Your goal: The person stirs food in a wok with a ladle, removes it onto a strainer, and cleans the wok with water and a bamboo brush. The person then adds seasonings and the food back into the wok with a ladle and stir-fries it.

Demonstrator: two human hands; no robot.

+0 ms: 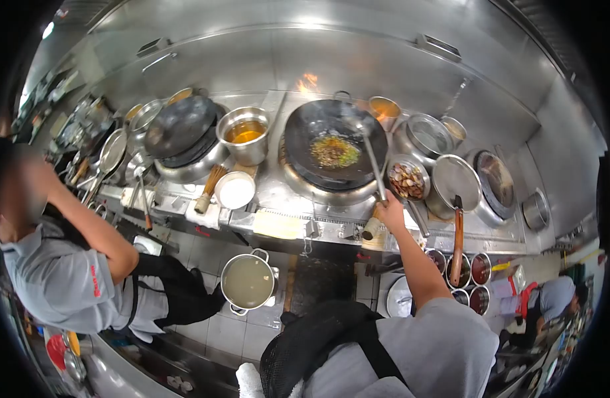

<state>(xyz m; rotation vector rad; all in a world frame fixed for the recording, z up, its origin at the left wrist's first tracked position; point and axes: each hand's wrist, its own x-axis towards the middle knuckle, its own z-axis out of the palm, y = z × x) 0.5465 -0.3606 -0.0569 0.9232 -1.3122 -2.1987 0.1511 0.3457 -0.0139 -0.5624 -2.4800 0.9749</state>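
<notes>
My right hand (390, 211) is closed around the handle of a long metal ladle (375, 162), which reaches into a black wok (305, 119) on the stove. Chopped, oily yellow-green and brown bits (335, 152) lie at the wok's bottom. Small flames (307, 83) rise behind its rim. Just right of the ladle sits a strainer of browned pieces (406, 180), its metal handle passing near my hand. Below my hand lies a bamboo brush (371, 229). My left hand does not show; a white cloth (250, 380) is at the bottom edge.
A pot of amber oil (245, 132) and a bowl of white contents (235, 190) stand left of the wok. At right rests a wooden-handled mesh strainer (457, 179). A large pot of cloudy liquid (248, 282) stands low down. A co-worker (72, 265) is close on the left.
</notes>
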